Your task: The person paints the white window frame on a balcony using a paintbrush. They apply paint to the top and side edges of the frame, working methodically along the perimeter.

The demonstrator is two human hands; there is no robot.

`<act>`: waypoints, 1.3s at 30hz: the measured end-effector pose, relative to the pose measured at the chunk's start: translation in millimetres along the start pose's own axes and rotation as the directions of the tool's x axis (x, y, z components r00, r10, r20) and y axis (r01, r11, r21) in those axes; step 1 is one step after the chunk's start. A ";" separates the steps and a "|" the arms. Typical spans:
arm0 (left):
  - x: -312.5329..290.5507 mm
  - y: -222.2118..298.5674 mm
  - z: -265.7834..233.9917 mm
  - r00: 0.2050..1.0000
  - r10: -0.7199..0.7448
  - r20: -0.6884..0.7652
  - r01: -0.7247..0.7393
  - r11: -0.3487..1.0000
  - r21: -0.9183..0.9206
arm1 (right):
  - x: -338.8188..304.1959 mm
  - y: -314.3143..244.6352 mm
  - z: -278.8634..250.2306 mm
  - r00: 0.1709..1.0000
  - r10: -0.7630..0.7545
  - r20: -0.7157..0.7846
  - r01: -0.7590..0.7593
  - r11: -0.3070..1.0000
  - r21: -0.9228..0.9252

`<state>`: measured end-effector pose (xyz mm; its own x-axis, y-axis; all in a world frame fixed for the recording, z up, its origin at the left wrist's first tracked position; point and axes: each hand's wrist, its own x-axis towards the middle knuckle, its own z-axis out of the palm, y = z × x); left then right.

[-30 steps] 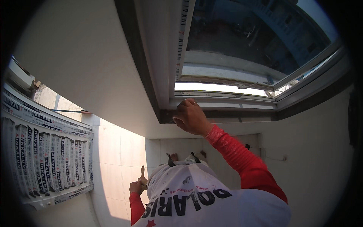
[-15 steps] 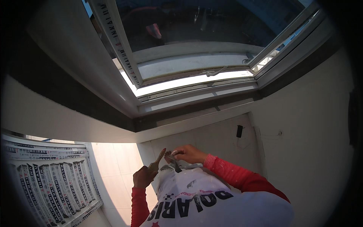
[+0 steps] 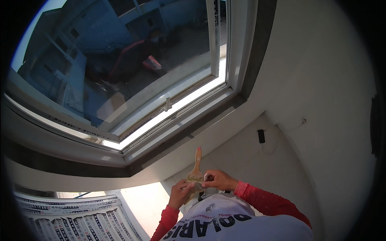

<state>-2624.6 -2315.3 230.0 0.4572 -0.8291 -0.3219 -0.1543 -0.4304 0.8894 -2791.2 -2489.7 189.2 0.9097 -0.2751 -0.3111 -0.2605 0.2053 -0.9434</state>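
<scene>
A flat paintbrush (image 3: 197, 162) with a wooden handle and reddish tip stands in front of my chest, handle pointing away from me and bristle end toward me. My left hand (image 3: 180, 193) is closed at its lower end, fingers by the metal band and bristles. From the other side, my right hand (image 3: 219, 180) pinches at the same end, fingertips close to those of the left. My fingers cover most of the bristles, so whether the right hand grips bristles or some small bit cannot be made out.
A window sash (image 3: 214, 60) with dark glass and a small handle (image 3: 167, 103) stands ajar above a pale sill (image 3: 189, 149). Slatted panels wrapped in printed film (image 3: 86, 225) lie at the lower left. A black corded device (image 3: 261, 135) rests on the floor by the right wall.
My view has swung left, toward the window. The paintbrush has turned more upright, and my left hand has shifted from its handle to its bristle end, joining my right hand there.
</scene>
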 end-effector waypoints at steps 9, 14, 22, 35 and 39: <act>-15.8 4.1 26.1 0.992 -0.068 -0.105 0.084 0.985 0.152 | -4.7 9.1 -9.9 0.996 -0.070 0.061 0.075 0.993 -0.087; -31.4 -2.9 23.9 0.964 -0.182 -0.194 0.193 0.980 0.042 | 8.1 -0.7 -2.7 0.983 -0.157 0.091 0.163 0.984 -0.069; -31.9 2.3 -6.6 0.982 -0.187 -0.006 0.180 0.953 -0.246 | 27.4 12.2 5.8 0.979 0.151 0.140 -0.197 0.882 0.428; -79.7 -161.9 -196.1 0.932 -0.276 -0.234 0.316 0.936 0.154 | 130.2 -90.2 121.1 0.932 -0.227 -0.284 0.235 0.972 -0.008; -126.2 -294.1 -268.1 0.876 -0.369 -0.310 0.459 0.836 0.301 | 189.6 -121.2 199.6 0.670 -0.635 -0.386 0.528 0.772 -0.354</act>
<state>-2402.1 -1988.5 96.1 0.7288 -0.4570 -0.5100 -0.1831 -0.8477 0.4979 -2522.6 -2379.3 267.6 0.6496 -0.6771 0.3459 0.1642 -0.3192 -0.9333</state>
